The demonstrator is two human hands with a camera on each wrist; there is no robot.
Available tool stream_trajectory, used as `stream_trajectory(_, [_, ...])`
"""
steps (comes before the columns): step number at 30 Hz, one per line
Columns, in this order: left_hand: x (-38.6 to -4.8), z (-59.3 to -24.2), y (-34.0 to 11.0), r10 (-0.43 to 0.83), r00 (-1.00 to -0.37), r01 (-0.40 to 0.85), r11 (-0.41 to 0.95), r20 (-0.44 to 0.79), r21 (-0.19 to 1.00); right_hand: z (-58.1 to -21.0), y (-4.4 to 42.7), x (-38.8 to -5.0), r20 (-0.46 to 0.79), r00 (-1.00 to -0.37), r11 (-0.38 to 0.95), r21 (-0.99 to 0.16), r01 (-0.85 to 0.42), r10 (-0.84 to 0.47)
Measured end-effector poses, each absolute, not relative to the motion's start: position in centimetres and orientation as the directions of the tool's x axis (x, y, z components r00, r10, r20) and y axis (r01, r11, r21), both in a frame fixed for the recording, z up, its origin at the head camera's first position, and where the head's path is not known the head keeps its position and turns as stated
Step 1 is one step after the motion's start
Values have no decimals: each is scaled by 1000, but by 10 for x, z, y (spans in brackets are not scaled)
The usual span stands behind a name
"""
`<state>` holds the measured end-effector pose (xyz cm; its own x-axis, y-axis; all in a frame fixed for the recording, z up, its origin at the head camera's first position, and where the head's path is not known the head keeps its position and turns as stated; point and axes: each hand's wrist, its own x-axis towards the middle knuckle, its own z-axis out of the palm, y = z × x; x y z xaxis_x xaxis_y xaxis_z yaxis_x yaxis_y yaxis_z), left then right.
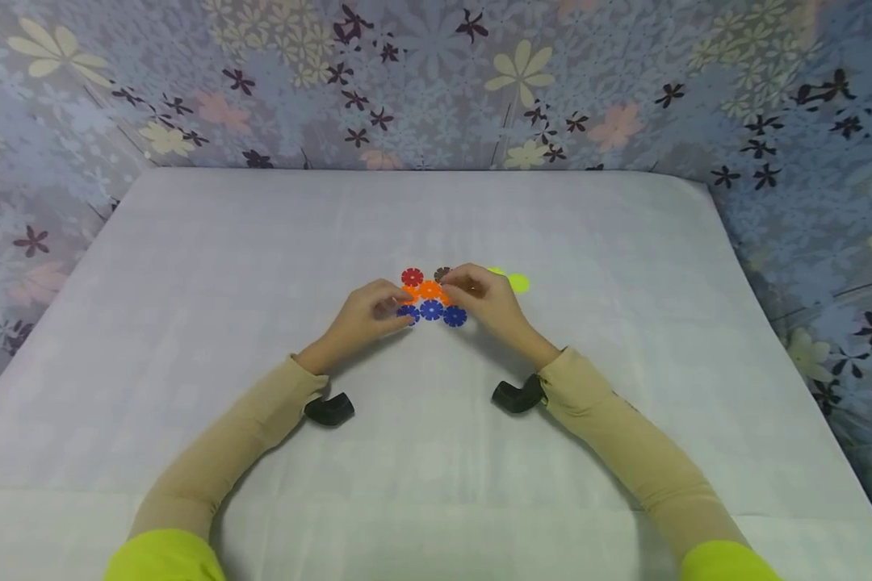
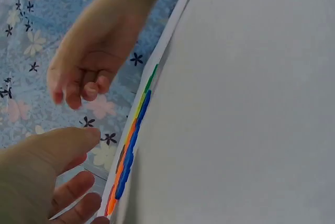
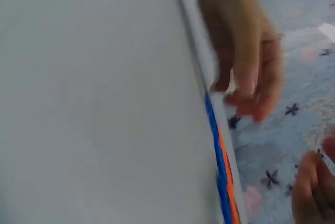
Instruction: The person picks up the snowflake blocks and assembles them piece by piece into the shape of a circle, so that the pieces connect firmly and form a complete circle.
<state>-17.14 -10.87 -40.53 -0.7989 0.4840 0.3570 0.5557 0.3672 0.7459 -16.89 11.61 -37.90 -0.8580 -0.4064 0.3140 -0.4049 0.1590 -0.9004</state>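
Note:
Notched plastic building discs lie flat in touching rows on the table: blue discs [image 1: 431, 310] nearest, orange discs [image 1: 429, 289] behind, then a red disc [image 1: 412, 277] and a partly covered brown disc [image 1: 442, 274]. My left hand [image 1: 371, 311] is at the left end of the rows, thumb and fingers apart, holding nothing. Over the right end hovers my right hand [image 1: 490, 303], its fingers loosely bent; the left wrist view shows it raised above the discs with nothing in it. Yellow-green discs [image 1: 518, 282] show beyond the right hand, which hides part of that side.
A white cloth covers the table [image 1: 262, 218]. Flowered fabric [image 1: 436, 81] stands behind it and along both sides. A black curved piece sticks out at each cuff, the left piece [image 1: 330, 410] and the right piece [image 1: 516, 396].

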Motion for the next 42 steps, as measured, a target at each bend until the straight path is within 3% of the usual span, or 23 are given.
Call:
stream_trajectory(4, [-171, -410, -108, 505, -769, 602, 364, 393, 710, -393, 111, -171, 553, -675, 318, -608, -728, -488])
stream_trajectory(7, [-171, -410, -109, 518, -772, 596, 386, 369, 704, -401, 112, -173, 554, -595, 392, -450, -802, -583])
stream_trajectory(11, [-174, -410, -112, 531, -777, 596, 449, 338, 665, -407, 114, -176, 517, -549, 430, -341, -836, -657])
stream_trajectory(19, [-175, -413, -111, 558, -759, 631, 507, 334, 588, -410, 117, -175, 468, -516, 383, -354, -853, -718])
stream_trajectory(24, [-174, -414, -110, 579, -721, 677, 471, 381, 566, -414, 118, -175, 468, -500, 363, -355, -861, -729])
stream_trajectory(42, [-168, -414, -111, 555, -710, 703, 516, 433, 489, -415, 116, -172, 436, -553, 354, -458, -816, -710])
